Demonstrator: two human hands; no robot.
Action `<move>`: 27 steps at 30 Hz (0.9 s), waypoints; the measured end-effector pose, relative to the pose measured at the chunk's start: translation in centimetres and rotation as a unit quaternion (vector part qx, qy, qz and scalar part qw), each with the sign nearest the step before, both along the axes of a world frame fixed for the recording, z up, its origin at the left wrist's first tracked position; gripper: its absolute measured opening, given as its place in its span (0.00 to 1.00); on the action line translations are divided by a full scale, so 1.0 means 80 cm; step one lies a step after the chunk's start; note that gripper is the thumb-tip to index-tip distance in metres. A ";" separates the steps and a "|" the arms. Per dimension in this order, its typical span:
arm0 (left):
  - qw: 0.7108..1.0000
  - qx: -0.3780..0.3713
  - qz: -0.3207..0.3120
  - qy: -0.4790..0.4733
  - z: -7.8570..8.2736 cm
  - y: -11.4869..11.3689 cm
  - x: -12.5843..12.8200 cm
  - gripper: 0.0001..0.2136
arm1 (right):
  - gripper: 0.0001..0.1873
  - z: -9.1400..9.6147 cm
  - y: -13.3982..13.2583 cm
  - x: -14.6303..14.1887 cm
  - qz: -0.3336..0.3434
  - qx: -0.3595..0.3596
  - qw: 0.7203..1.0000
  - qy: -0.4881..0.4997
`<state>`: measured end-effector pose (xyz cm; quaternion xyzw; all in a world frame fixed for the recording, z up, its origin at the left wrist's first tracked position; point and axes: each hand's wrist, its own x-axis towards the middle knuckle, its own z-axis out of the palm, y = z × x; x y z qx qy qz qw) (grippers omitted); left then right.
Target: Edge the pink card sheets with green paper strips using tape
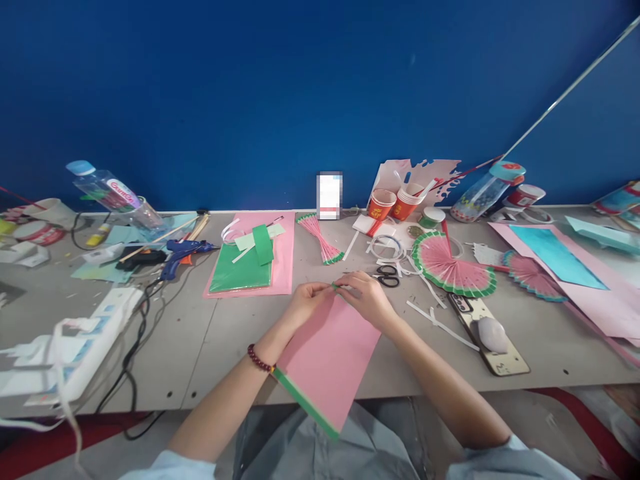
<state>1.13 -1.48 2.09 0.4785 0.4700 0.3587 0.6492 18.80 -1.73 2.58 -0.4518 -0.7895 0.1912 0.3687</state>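
Between my hands is a pink sheet of paper (333, 360) with a green strip along its near edge, tilted so that its near corner hangs over the table's front edge. My left hand (311, 299) pinches the sheet's far corner, where a bit of green shows. Close beside it, my right hand (367, 299) is closed on the same end, fingertips almost meeting the left ones. A pleated pink and green paper strip (321, 239) lies just beyond my hands. Black-handled scissors (388, 276) rest right of my right hand, near an opened watermelon-patterned paper fan (453, 267).
On the left lie green paper sheets (240, 270) on pink paper, a blue glue gun (183, 257) and a white power strip (100, 340) with cables. To the right are a phone (493, 337), red paper cups (383, 202) and a bottle (487, 193). A blue wall (260, 100) stands behind.
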 end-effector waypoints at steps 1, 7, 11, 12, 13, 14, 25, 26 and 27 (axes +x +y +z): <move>1.000 -0.015 -0.008 -0.005 0.003 -0.002 0.000 0.16 | 0.06 -0.002 0.001 0.001 0.002 0.017 1.000 -0.012; 0.997 -0.050 -0.039 -0.034 0.011 -0.006 0.000 0.16 | 0.09 -0.002 0.003 0.002 0.021 0.082 0.994 -0.072; 0.999 -0.033 -0.038 0.000 0.011 -0.005 0.000 0.14 | 0.10 0.007 0.002 -0.001 0.032 0.045 0.996 -0.071; 0.999 -0.032 -0.039 0.004 0.012 -0.006 0.001 0.14 | 0.10 0.009 0.001 -0.001 0.034 0.024 0.997 -0.058; 0.999 -0.034 -0.041 0.004 0.012 -0.006 0.001 0.15 | 0.10 0.011 0.000 -0.002 0.036 0.000 0.999 -0.040; 0.998 -0.038 -0.044 0.002 0.013 -0.007 0.001 0.15 | 0.09 0.012 -0.001 -0.002 0.036 -0.025 0.999 -0.020; 0.999 -0.018 -0.025 0.014 0.005 -0.001 -0.005 0.16 | 0.13 0.021 0.005 0.026 0.028 -0.350 0.930 0.109; 0.999 -0.016 -0.016 0.029 0.006 -0.001 -0.005 0.16 | 0.14 0.022 0.005 0.029 0.052 -0.383 0.918 0.093; 0.999 -0.012 -0.007 0.043 0.006 -0.001 -0.005 0.15 | 0.15 0.022 0.006 0.032 0.069 -0.400 0.910 0.085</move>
